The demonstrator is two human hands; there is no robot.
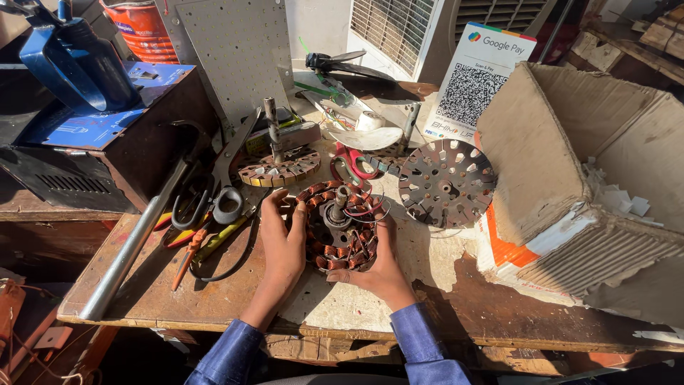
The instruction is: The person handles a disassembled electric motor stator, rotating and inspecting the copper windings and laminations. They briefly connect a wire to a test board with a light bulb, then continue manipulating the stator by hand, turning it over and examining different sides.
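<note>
both hands, left hand (281, 239) and right hand (381, 264), clasp a round copper-wound stator (338, 228) with a central shaft, just left of the slotted metal disc (446, 182).

Payment sign: a white upright card (476, 82) stood at the back of the bench, carrying a black square code and a small coloured logo.
Cardboard box: a big brown box (570, 171) lay tipped at the right, open side up, its edges torn.
Box label: an orange and white panel (524, 249) showed low on that box.
Blue label: a blue printed sheet (92, 117) lay flat atop the dark case at left.
Orange container: an orange, white-banded tub (142, 28) sat at top left.
</note>
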